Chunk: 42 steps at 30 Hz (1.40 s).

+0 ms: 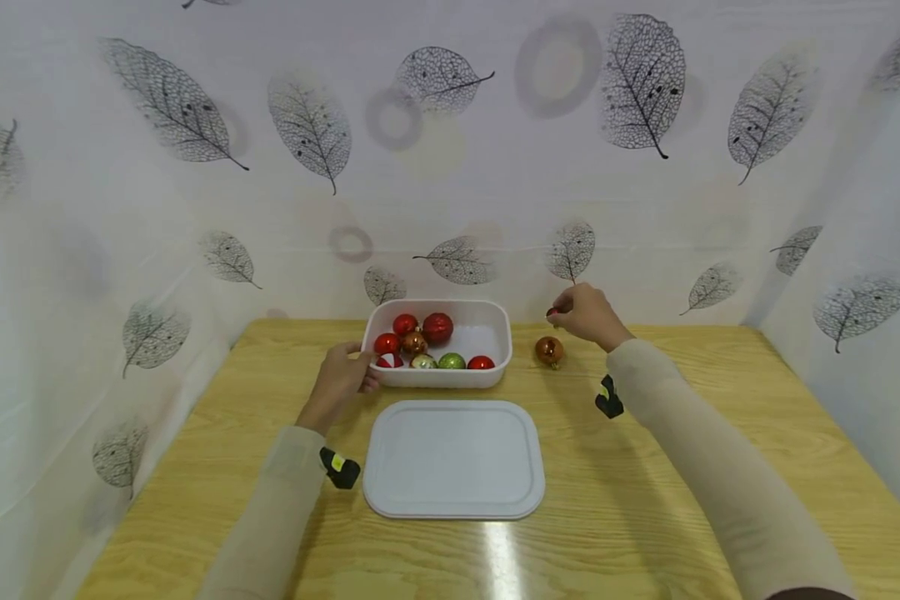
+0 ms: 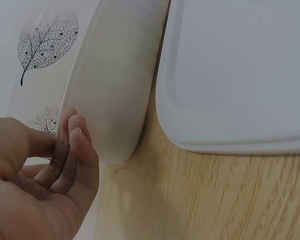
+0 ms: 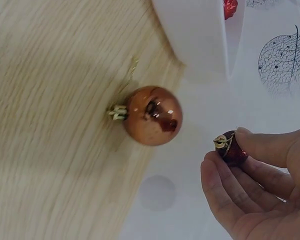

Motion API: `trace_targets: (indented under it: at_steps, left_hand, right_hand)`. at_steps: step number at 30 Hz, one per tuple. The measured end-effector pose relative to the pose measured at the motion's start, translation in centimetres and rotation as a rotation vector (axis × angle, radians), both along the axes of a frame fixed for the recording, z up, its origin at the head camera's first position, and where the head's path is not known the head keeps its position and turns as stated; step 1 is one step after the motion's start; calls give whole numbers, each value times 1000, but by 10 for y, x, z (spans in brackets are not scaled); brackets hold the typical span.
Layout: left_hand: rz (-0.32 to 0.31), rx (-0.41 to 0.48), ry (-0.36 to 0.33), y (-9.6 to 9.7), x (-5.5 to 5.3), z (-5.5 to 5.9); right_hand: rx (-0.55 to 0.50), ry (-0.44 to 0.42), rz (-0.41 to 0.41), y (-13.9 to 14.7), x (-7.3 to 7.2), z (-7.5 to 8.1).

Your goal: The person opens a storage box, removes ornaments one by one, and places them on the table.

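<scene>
My right hand (image 1: 587, 317) pinches a small dark red ornament (image 3: 234, 150) with a gold cap between thumb and fingers, held above the table's back edge. Just below it on the wood lies a shiny copper bauble (image 1: 549, 351), its gold cap and string (image 3: 132, 75) showing in the right wrist view. At the left end of a white plastic box (image 1: 504, 333), my left hand (image 1: 337, 379) grips the rim and side wall. Inside the box sit several baubles: red (image 1: 438, 328), copper (image 1: 414, 343), pale gold (image 1: 423, 362) and glittery green (image 1: 452, 361).
A white lid (image 1: 453, 458) lies flat on the wooden table (image 1: 682, 500) in front of the box. Close behind the table hangs a white curtain (image 1: 465, 200) with leaf prints, which also runs along both sides.
</scene>
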<state>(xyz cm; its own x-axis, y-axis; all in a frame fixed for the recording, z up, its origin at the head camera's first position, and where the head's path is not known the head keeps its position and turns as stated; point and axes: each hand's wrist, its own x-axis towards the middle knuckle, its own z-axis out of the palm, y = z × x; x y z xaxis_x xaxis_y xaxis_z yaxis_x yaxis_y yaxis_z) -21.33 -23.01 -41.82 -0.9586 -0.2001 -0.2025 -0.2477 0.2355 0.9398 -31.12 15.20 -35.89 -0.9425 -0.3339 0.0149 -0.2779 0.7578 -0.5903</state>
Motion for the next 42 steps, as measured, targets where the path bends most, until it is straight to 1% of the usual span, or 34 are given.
trace_targets:
  at_steps: [8, 16, 23, 31, 37, 42]
  left_hand:
    - [-7, 2, 2, 0, 2, 1]
    - [-17, 11, 13, 1, 3, 1]
    - [-17, 9, 4, 0, 2, 1]
    - [3, 12, -10, 0, 1, 1]
    - [8, 5, -17, 0, 2, 2]
    - [9, -1, -19, 0, 1, 2]
  right_hand:
    - [-24, -22, -6, 20, 6, -10]
    - [-9, -46, -34, 32, 10, -28]
    - [18, -57, -55, 36, 11, -42]
    - [28, -67, -67, 38, 9, -53]
    - [36, -66, -75, 38, 8, -60]
    - [37, -59, -82, 37, 8, -61]
